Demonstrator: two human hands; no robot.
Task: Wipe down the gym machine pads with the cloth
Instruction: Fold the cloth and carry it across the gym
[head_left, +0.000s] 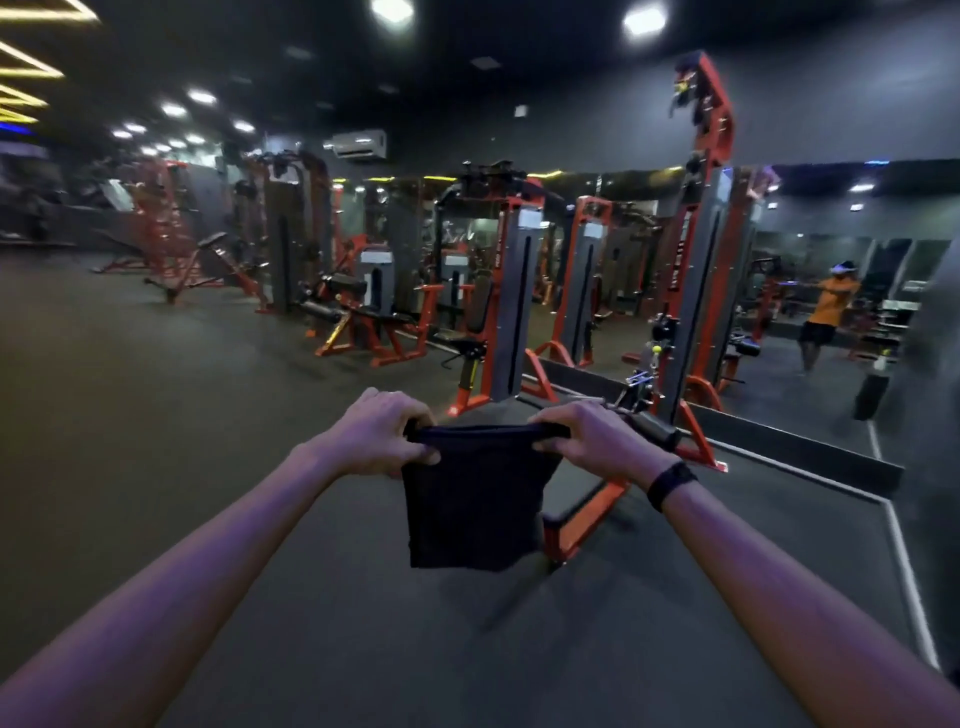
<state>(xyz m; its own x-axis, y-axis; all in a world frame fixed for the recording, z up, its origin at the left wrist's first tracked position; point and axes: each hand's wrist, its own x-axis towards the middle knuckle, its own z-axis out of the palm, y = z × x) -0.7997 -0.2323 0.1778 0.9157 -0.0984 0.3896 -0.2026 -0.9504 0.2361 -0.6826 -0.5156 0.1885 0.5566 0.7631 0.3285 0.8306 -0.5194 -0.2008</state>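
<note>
My left hand pinched one top corner of the dark cloth, my right hand the other; it hung spread between them (no pad touched yet). Next step, I judged: carrying it to a machine pad.

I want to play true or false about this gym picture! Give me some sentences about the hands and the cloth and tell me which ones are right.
1. Both hands hold the dark square cloth by its top edge. True: the left hand and the right hand each pinch a top corner.
2. The cloth is pressed flat on a machine pad. False: it hangs in the air between the hands.
3. The right wrist wears a black wristband. True.
4. The gym machines have blue frames. False: the machine frames are orange-red.
5. The cloth is white. False: it is dark, nearly black.
</note>
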